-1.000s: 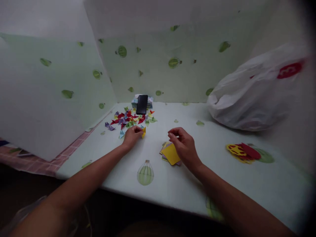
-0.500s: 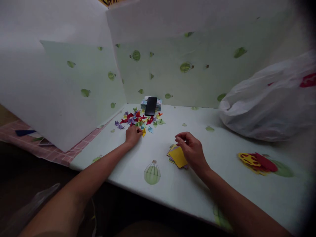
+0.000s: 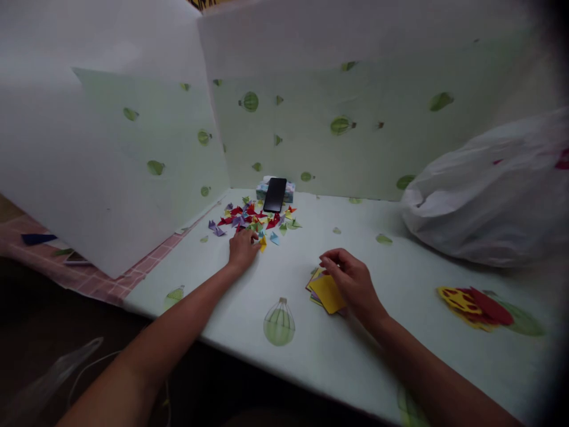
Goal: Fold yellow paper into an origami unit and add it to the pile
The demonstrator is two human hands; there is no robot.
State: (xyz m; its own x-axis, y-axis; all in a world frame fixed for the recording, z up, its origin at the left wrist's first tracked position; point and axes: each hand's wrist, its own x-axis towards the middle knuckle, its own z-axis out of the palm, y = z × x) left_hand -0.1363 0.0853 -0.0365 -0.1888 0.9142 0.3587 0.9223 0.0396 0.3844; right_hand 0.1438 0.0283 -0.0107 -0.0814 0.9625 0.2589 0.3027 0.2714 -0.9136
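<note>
My left hand point(image 3: 243, 249) rests at the near edge of a pile of small folded paper cranes point(image 3: 240, 220) in red, purple, green and other colours. Its thumb and fingers are closed at a yellow paper crane point(image 3: 262, 244), which stands on the table. A light-blue paper crane point(image 3: 274, 238) lies just to the right of it. My right hand point(image 3: 351, 281) hovers over a small stack of coloured square paper point(image 3: 326, 293), with a yellow sheet on top. Its fingers are curled in toward the thumb, and nothing shows between them.
A black phone point(image 3: 275, 195) leans on a tissue box point(image 3: 290, 191) behind the cranes. At right sit a white plastic bag point(image 3: 471, 201) and red and yellow cut-out pieces point(image 3: 475, 307). White panels with balloon prints enclose the table point(image 3: 231, 332) at the left and back.
The whole view has shifted slightly, so things sit a little lower and further right. Both hands keep nearly the same places by the yellow crane and the paper stack.
</note>
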